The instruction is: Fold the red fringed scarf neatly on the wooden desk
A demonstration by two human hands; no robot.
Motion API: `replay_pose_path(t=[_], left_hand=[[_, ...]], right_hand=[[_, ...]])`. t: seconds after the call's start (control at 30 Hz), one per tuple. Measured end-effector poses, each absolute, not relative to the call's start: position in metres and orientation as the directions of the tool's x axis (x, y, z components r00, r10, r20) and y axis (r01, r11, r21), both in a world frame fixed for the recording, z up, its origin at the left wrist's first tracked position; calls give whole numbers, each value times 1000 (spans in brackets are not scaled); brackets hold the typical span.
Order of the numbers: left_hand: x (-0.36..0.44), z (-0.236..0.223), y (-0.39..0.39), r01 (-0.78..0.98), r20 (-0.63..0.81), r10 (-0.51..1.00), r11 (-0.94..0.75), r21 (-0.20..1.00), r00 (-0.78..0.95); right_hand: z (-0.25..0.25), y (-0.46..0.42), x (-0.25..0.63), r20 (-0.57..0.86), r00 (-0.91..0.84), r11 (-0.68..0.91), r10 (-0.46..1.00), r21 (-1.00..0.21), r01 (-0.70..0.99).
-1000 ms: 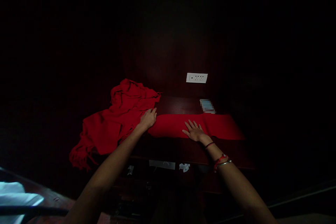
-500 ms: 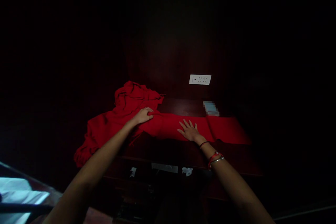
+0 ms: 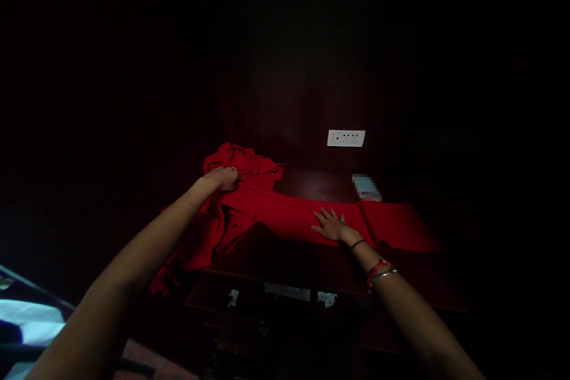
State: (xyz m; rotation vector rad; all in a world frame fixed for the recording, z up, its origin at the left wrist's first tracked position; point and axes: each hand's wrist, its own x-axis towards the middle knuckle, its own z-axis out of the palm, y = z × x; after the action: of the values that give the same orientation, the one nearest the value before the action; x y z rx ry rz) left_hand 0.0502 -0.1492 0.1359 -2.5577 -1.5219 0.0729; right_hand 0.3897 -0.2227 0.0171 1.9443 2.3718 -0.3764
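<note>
Paper scraps (image 3: pixel 327 299) clung below front edge of surface (image 3: pixel 276 258). Red scarf (image 3: pixel 289 217) lay across top: smooth strip at right, fringed folds bunched at left. Right hand (image 3: pixel 330 227) rested flat on strip, fingers spread wide, probably keeping cloth from sliding. Left hand (image 3: pixel 226 178) curled around bunched folds, apparently for firm hold. Blurred pale-blue item (image 3: pixel 367 188) sat just behind strip; wall socket (image 3: pixel 346 138) beyond.

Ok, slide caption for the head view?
Left hand closed on bunched red cloth, right hand spread on a flat stretch.
</note>
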Motion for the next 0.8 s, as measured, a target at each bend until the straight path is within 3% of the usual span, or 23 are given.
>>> replay_pose_path(t=[0.07,0.17,0.27,0.4,0.6,0.8], left_hand=[[65,140,-159,828,36,832,-546,-127,554],[92,146,-176,705,117,704,-708,38,701],[113,152,-188,595,260,609,-791,141,749],[119,153,-191,560,313,583,-811,169,750],[77,120,-174,790,-15,794,-602,118,607],[13,120,-158,904,-4,911,-408,129,412]], right_hand=[[33,-218,379,-44,-262,248,964,-206,946],[60,-210,352,276,-403,480,872,-334,811],[81,-203,323,428,-534,684,729,-422,596],[91,-193,308,421,-569,699,707,-543,466],[80,-179,336,457,-373,579,807,-739,346],[78,-183,372,390,-228,446,892,-843,302]])
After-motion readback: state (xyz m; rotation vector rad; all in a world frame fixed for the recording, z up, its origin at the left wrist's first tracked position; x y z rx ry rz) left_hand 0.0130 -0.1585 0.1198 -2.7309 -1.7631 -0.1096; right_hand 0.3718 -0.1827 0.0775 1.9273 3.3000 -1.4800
